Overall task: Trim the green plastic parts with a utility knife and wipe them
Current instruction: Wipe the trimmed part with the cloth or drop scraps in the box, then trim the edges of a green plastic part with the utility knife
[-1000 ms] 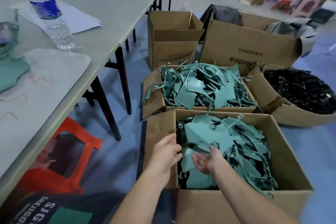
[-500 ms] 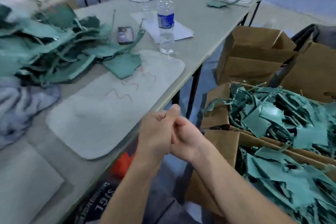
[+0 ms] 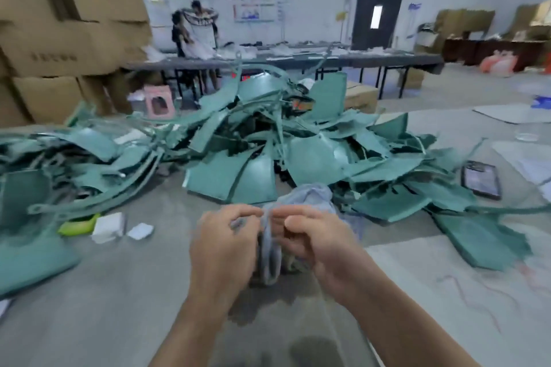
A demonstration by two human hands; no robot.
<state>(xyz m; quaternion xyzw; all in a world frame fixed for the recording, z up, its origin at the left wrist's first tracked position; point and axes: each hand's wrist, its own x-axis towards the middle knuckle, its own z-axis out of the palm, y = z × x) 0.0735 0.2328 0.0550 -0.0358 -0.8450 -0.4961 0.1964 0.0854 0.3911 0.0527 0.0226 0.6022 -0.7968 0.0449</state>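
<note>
A big heap of green plastic parts (image 3: 268, 140) covers the grey table (image 3: 119, 292) in front of me. Both my hands are close together at the table's near middle and grip a bunched grey-blue cloth (image 3: 307, 197). My left hand (image 3: 223, 244) pinches its left fold with curled fingers. Curled round the cloth's right side is my right hand (image 3: 322, 241). Part of the cloth hangs between my palms, part rises behind them. No utility knife can be made out; the picture is blurred.
A dark phone (image 3: 480, 179) lies on the right of the table. A yellow-green item (image 3: 76, 225) and small white pieces (image 3: 108, 226) lie at the left. Stacked cardboard boxes (image 3: 68, 24) stand far left. A person (image 3: 196, 27) works at a long far table (image 3: 298, 59).
My view has swung from the floor boxes to the table. My hands left the box of green parts, came together in the air, and now hold the cloth over the table.
</note>
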